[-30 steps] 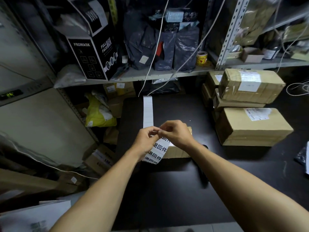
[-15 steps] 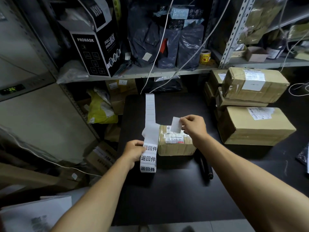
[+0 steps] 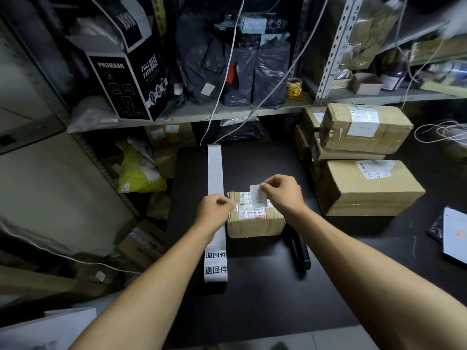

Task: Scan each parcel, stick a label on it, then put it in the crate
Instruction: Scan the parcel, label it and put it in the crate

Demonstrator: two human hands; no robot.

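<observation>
The right hand (image 3: 283,195), pinching the peeled white label (image 3: 258,199), has carried it over the small brown cardboard parcel (image 3: 255,221) mid-bench; the left hand (image 3: 214,210), fingers curled, holds the white label strip (image 3: 215,173). Sticking comes next.

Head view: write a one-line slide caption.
Right hand pinches a white label above a small brown cardboard parcel; left hand holds the label strip.

Label (image 3: 258,199) print blurred, unreadable. Strip (image 3: 215,173) middle hidden behind left hand (image 3: 213,210). Far-right shelf (image 3: 394,93) contents smeared.
</observation>
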